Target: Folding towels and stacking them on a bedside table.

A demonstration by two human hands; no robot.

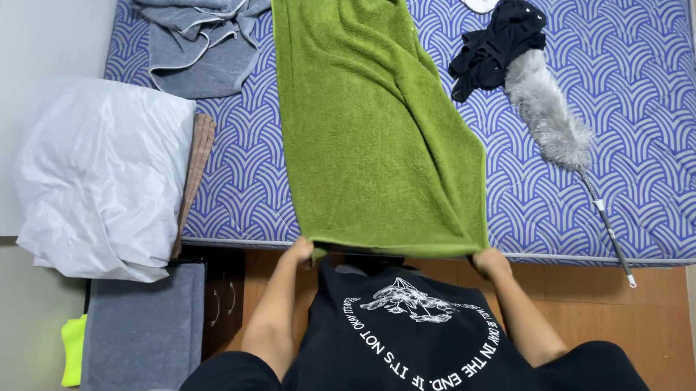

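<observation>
A green towel (375, 118) lies spread lengthwise on a mattress with a blue and white wave pattern (641, 114). Its near edge hangs at the mattress's front edge. My left hand (298, 252) grips the towel's near left corner. My right hand (490, 262) grips the near right corner. Both hands are closed on the cloth just in front of my black printed shirt (412, 339).
A grey garment (202, 33) lies at the mattress's back left, a black garment (495, 42) and a grey feather duster (554, 122) at the right. A white plastic bag (102, 177) sits left of the mattress over a grey cloth (143, 327). Wooden floor (632, 309) shows below.
</observation>
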